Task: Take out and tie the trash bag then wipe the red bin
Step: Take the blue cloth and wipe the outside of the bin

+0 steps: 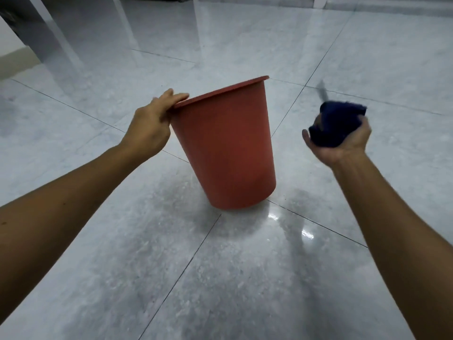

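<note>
The red bin [228,148] stands on the tiled floor in the middle of the view, tipped away from me so its mouth faces off and its inside is hidden. My left hand [152,121] grips the near left part of its rim. To the right of the bin, apart from it, my right hand [343,141] is held palm up, closed around a bunched dark blue cloth [338,123]. A blurred strip of the cloth sticks up above it. No trash bag is in view.
Glossy grey marble floor tiles [220,278] with dark grout lines fill the view. White table legs [58,38] stand at the upper left, another [198,25] at the upper middle. A pale wall base [17,62] runs along the far left.
</note>
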`<action>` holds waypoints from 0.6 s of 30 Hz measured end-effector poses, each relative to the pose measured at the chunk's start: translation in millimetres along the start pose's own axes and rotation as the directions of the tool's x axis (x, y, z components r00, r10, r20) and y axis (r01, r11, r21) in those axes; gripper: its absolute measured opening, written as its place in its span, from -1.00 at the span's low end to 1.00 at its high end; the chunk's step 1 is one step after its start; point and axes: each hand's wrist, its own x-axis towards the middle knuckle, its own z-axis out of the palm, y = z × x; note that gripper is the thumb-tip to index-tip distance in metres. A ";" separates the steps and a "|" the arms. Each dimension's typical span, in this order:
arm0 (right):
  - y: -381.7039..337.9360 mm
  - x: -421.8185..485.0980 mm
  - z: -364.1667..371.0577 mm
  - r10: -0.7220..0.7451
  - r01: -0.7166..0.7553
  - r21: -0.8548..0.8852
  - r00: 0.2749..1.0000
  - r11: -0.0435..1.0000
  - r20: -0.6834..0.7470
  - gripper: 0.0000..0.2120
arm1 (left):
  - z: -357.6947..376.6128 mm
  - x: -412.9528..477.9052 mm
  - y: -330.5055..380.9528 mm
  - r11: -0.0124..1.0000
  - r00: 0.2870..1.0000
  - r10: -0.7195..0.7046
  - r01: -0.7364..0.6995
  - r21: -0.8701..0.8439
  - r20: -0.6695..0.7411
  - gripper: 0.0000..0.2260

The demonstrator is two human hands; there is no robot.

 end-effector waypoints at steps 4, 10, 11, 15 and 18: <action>-16.8 4.5 23.0 -0.024 0.008 0.077 0.978 0.997 0.206 -0.51 | -16.1 0.2 -4.3 0.782 0.898 -0.402 0.438 -0.443 0.178 -0.57; 21.0 -1.3 49.4 0.120 -0.083 -0.146 0.958 0.986 0.259 -0.88 | -3.2 -15.1 11.2 0.730 0.862 -0.338 0.494 -0.473 0.379 -0.67; 28.3 -4.1 52.0 0.129 -0.092 -0.155 0.959 0.984 0.253 -0.88 | -0.5 -17.3 9.6 0.768 0.882 -0.328 0.458 -0.447 0.340 -0.56; 33.7 -9.8 72.5 0.106 -0.109 0.002 0.964 0.994 0.242 -0.85 | -2.8 -13.7 5.4 0.714 0.882 -0.389 0.472 -0.518 0.266 -0.40; 30.0 -6.3 86.4 0.051 -0.060 0.037 0.979 0.998 0.199 -0.84 | -5.7 1.4 12.6 0.656 0.885 -0.436 0.436 -0.616 0.162 -0.49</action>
